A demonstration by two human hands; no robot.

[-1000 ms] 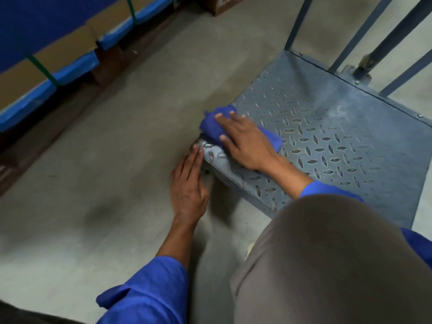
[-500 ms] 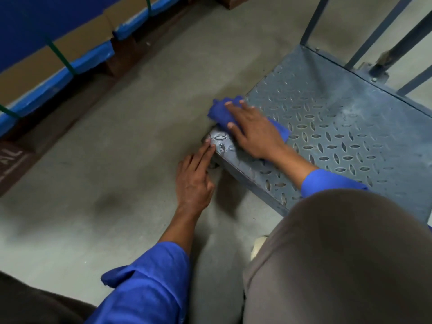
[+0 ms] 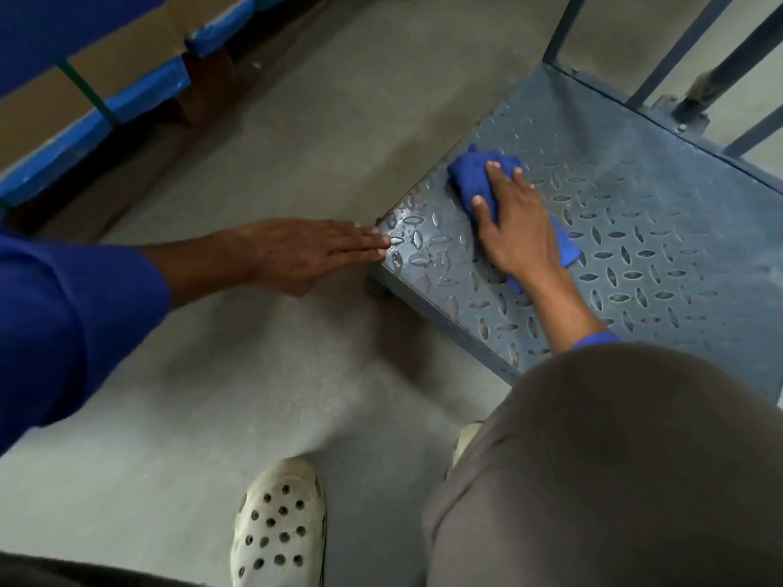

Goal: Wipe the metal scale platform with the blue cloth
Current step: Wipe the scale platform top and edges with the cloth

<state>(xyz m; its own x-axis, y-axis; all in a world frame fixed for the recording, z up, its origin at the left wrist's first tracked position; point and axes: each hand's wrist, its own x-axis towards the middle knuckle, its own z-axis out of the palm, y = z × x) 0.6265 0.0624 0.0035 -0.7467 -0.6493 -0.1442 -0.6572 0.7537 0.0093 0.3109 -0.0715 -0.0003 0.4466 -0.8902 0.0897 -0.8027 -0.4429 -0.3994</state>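
Note:
The grey metal scale platform (image 3: 635, 256) with a raised diamond tread lies low on the floor at the right. A crumpled blue cloth (image 3: 474, 175) sits on it near the left corner. My right hand (image 3: 515, 224) lies flat on the cloth with fingers spread, pressing it onto the plate. My left hand (image 3: 305, 252) reaches in from the left with straight fingers, its fingertips touching the platform's near-left corner. It holds nothing.
Blue steel railing bars (image 3: 661, 74) rise from the platform's far edge. Cardboard boxes wrapped in blue (image 3: 106, 95) line the wall at upper left. A white perforated clog (image 3: 279, 523) and my grey-trousered knee (image 3: 614, 468) fill the foreground over concrete floor (image 3: 254, 374).
My right hand has slid the cloth away from the corner, further onto the plate. My left hand now reaches sideways to the corner. The view tilted down, showing my shoe.

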